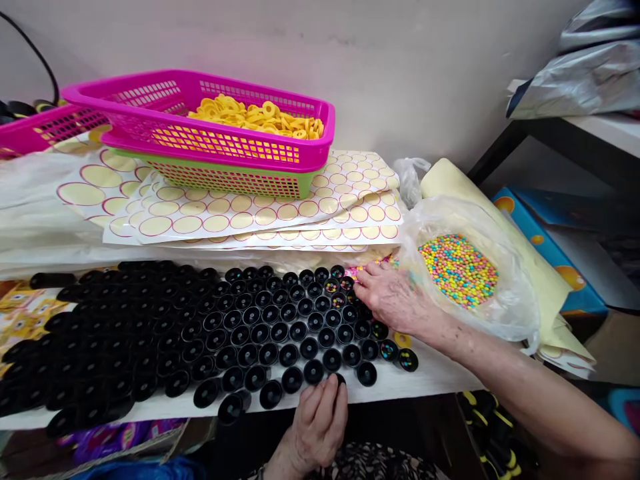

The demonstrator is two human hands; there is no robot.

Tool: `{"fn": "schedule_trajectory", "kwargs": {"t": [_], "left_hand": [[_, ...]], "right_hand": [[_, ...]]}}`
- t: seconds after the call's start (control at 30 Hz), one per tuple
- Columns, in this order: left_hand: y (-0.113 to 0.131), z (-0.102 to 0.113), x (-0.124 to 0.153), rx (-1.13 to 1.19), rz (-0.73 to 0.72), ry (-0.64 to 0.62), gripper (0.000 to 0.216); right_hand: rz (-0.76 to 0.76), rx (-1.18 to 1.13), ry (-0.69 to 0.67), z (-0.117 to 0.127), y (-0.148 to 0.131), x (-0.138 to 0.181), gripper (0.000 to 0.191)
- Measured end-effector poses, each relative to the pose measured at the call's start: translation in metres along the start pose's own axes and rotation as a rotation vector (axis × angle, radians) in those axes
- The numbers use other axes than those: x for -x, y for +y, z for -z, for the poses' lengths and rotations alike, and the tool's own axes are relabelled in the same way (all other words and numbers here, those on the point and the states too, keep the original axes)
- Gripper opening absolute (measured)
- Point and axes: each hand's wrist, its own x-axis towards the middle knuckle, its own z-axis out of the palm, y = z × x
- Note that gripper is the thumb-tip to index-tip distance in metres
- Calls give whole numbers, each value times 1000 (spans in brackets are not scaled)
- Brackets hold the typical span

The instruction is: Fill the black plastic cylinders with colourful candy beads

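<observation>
Several small black round cups (280,330) stand packed together on the white table (430,377). A few at the right hold coloured beads. My right hand (393,297) reaches over the right end of the cups, fingers curled together near some pink beads; what it pinches is too small to make out. Beside it lies an open clear plastic bag of small multicoloured beads (457,270). My left hand (317,420) rests at the table's near edge, its fingers closed against a black cup (339,380).
A pink basket of yellow rings (200,117) sits in a green basket on sheets of round stickers (260,213) at the back. Another pink basket (35,130) stands far left. A shelf with plastic bags (580,73) is on the right.
</observation>
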Motion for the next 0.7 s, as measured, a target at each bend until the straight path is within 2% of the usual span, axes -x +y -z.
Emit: {"fn": "schedule_trajectory", "kwargs": {"t": [0.1, 0.17, 0.27, 0.3, 0.37, 0.43, 0.53, 0.63, 0.7], "left_hand": [[0, 0, 0, 15, 7, -11, 42], [-1, 0, -1, 26, 4, -13, 40], [-2, 0, -3, 43, -6, -10, 38], [-2, 0, -3, 46, -7, -5, 38], [-2, -1, -3, 42, 1, -1, 37], [-2, -2, -2, 35, 11, 7, 38], [-1, -4, -3, 34, 19, 28, 38], [0, -4, -8, 25, 21, 38, 36], [1, -3, -12, 13, 17, 36, 35]], "right_hand": [[-28, 15, 34, 2, 5, 4, 15], [-130, -33, 130, 4, 17, 15, 19], [-436, -114, 324, 2, 48, 44, 23], [-561, -104, 344, 0, 59, 56, 23], [-758, -9, 251, -5, 81, 77, 21], [-833, 117, 67, -9, 96, 92, 21], [-803, 217, -97, -11, 104, 95, 22], [-762, 223, -135, -14, 100, 83, 23], [-709, 120, -150, -18, 98, 75, 23]]}}
